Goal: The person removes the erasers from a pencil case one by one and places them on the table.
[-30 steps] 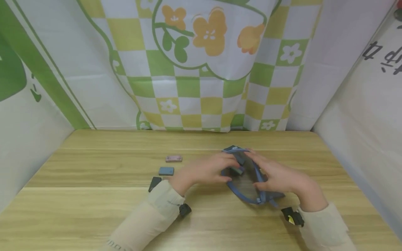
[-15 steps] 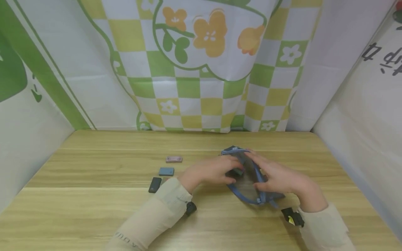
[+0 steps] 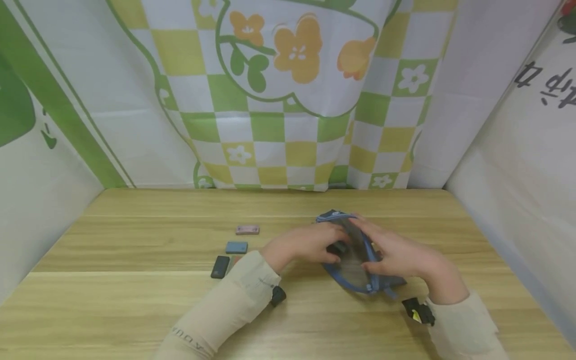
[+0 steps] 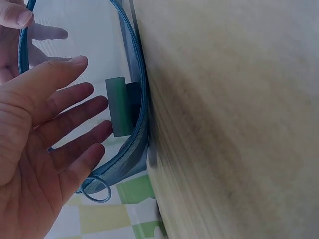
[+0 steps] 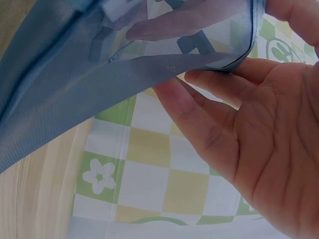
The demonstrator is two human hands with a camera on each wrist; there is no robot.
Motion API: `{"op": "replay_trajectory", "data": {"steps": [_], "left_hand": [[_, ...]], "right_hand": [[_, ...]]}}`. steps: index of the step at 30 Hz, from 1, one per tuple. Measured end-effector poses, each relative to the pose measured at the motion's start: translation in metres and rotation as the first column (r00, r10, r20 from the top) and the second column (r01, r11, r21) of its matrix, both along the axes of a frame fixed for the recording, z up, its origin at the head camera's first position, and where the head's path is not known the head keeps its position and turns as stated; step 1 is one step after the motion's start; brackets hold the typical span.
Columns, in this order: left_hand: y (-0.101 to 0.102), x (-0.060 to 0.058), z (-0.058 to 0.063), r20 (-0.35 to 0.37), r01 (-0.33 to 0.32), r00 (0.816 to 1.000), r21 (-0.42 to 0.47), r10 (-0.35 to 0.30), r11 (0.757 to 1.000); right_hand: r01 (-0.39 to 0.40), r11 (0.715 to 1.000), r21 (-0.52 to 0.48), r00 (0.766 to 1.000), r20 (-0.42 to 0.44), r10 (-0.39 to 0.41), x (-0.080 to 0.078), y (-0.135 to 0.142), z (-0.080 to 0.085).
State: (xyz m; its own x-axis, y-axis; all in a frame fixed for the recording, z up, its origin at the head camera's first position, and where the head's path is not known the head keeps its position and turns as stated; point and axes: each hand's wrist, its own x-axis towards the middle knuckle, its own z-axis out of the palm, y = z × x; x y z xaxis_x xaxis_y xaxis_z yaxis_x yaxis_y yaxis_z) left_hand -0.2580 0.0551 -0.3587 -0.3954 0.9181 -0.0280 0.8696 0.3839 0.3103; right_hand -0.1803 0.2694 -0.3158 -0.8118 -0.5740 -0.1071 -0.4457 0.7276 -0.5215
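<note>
A blue mesh zip pouch [image 3: 347, 286] lies on the table with its mouth spread. My left hand [image 3: 312, 244] reaches into that mouth, and in the left wrist view its fingers [image 4: 75, 112] are loosely spread with nothing gripped. Close by its fingertips, inside the pouch, stands a small green block [image 4: 117, 107]; whether they touch is unclear. Behind the block sits a dark item [image 4: 133, 97], partly hidden. On the far side, my right hand [image 3: 400, 254] holds the pouch's edge between thumb and fingers, as the right wrist view shows through the mesh [image 5: 84, 84].
Left of the pouch lie a pink block [image 3: 247, 229], a blue block [image 3: 236, 247] and a black block [image 3: 220, 267]. Another small piece is mostly covered by the left sleeve [image 3: 243, 290]. A checkered curtain [image 3: 270, 140] hangs behind the wooden table [image 3: 148, 240].
My left hand has moved slightly right and further into the pouch. A block seen at its fingertips before now shows inside the pouch, apart from its grip. The right hand keeps its hold.
</note>
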Motion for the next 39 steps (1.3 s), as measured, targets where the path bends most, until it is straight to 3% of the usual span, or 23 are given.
{"op": "replay_trajectory", "data": {"steps": [12, 28, 39], "left_hand": [[-0.0009, -0.0023, 0.0001, 0.015, -0.01, 1.0, -0.03, 0.01, 1.0], [0.0011, -0.0056, -0.0028, -0.002, -0.03, 1.0, -0.065, 0.03, 0.997], [0.002, -0.0078, -0.0024, 0.039, -0.017, 0.999, -0.084, 0.02, 0.996]], "right_hand": [[-0.009, 1.0, -0.015, 0.999, 0.034, 0.009, 0.0, -0.0001, 0.0006], [-0.022, 1.0, -0.006, 1.0, -0.003, 0.022, -0.0003, -0.0005, -0.001], [-0.017, 1.0, 0.003, 1.0, -0.015, 0.017, 0.0, -0.0006, -0.0002]]}}
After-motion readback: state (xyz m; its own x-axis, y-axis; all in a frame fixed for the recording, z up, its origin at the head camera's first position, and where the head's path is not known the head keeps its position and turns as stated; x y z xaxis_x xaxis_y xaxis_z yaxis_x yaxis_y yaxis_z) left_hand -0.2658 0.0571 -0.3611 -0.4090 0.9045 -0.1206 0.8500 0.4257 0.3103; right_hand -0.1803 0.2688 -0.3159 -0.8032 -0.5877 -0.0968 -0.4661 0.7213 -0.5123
